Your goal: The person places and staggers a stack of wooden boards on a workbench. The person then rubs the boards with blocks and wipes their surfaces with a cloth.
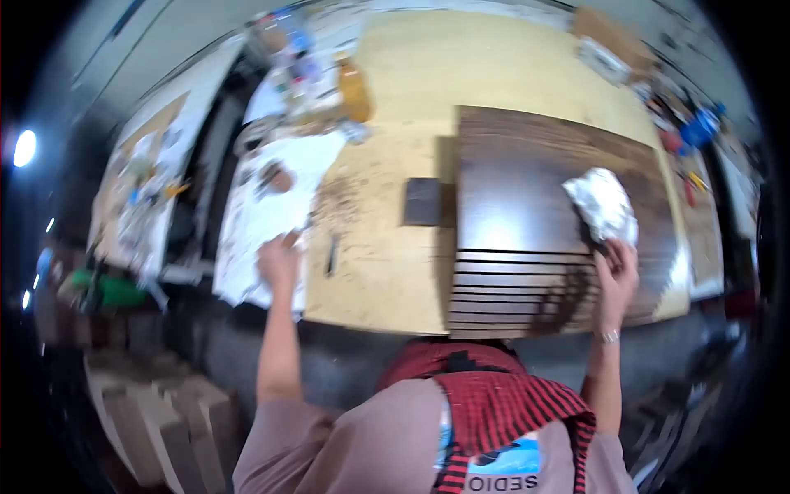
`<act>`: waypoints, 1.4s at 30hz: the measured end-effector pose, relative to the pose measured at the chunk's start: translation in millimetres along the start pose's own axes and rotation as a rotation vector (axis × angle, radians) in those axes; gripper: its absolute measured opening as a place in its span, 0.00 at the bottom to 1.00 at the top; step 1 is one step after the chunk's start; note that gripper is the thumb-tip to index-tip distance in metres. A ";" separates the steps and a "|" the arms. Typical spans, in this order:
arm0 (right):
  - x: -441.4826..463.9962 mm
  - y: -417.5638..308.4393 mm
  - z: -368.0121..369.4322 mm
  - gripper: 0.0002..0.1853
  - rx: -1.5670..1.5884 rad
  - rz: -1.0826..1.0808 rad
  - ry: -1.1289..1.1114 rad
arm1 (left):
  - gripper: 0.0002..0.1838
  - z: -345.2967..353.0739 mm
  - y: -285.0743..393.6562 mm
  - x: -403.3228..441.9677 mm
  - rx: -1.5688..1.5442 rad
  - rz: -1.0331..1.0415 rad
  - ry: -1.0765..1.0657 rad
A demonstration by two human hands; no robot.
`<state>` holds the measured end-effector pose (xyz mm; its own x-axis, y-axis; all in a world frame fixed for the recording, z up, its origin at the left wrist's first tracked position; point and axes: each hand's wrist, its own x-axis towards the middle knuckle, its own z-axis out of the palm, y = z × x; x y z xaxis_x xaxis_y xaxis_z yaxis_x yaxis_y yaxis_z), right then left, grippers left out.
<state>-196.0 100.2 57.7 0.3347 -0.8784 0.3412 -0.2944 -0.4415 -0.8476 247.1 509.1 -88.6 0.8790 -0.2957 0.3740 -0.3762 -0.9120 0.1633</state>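
Observation:
A dark brown wooden panel [527, 189] with a row of slots near its front edge lies on the pale yellow table. Over its right part, my right hand [617, 267] is closed on a crumpled white cloth [602, 202]. My left hand [280, 259] is at the front of a white sheet [288, 177] to the left; its fingers are blurred, and whether they hold anything is unclear. Between the sheet and the panel sit a small dark block [422, 202] and a thin dark tool [332, 254], with brown crumbs scattered nearby.
A yellow-orange bottle [355, 90] stands behind the sheet among blurred containers. At the back right are a cardboard box [613, 41] and assorted tools. A second cluttered table [156, 189] is at the far left, with stacked wooden pieces [164, 420] on the floor below.

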 end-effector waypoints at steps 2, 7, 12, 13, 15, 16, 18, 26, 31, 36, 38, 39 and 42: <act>33.0 11.6 -1.9 0.29 -0.525 -0.265 0.110 | 0.28 -5.4 21.6 5.6 0.000 0.000 0.030; 74.8 65.1 32.5 0.29 -0.827 -0.148 -0.043 | 0.23 -34.7 147.4 14.3 -0.649 0.306 -0.127; 5.9 19.2 59.0 0.09 -0.493 -0.363 0.037 | 0.18 -75.3 302.7 10.4 -1.143 0.507 -0.422; -5.8 12.7 61.4 0.08 -0.487 -0.379 -0.006 | 0.18 -77.4 330.3 10.9 -1.141 0.583 -0.445; -13.8 11.0 60.8 0.10 -0.477 -0.402 0.081 | 0.19 -82.5 387.0 8.5 -1.141 0.752 -0.494; -13.0 9.7 57.8 0.10 -0.482 -0.366 0.109 | 0.20 -85.3 415.6 6.7 -1.065 0.851 -0.469; -9.4 22.7 47.0 0.10 -0.487 -0.277 0.161 | 0.25 -51.9 461.6 8.3 -0.824 1.090 -0.374; 36.9 134.9 -66.9 0.09 -0.477 -0.097 0.503 | 0.31 -44.4 491.8 -18.8 -0.313 1.290 -0.331; 84.3 192.0 -145.2 0.06 -0.595 0.072 0.670 | 0.30 -45.1 493.4 -16.8 -0.292 1.285 -0.355; 108.7 143.5 -189.2 0.13 -0.249 0.435 0.672 | 0.30 -45.6 494.8 -16.5 -0.304 1.277 -0.370; 83.0 98.8 -147.4 0.19 -0.168 0.363 0.442 | 0.28 -70.1 500.2 -24.3 -0.281 1.325 -0.313; 68.0 104.2 -115.0 0.19 -0.263 0.238 0.351 | 0.28 -79.0 502.8 -25.7 -0.270 1.345 -0.281; 53.1 134.4 -72.7 0.19 -0.444 0.029 0.311 | 0.29 -73.0 503.5 -23.0 -0.274 1.346 -0.267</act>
<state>-282.9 -19.1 -8.6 0.0595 -0.8745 0.4813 -0.6723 -0.3916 -0.6283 16.0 77.4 51.6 -0.1811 -0.9615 0.2066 -0.9825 0.1861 0.0049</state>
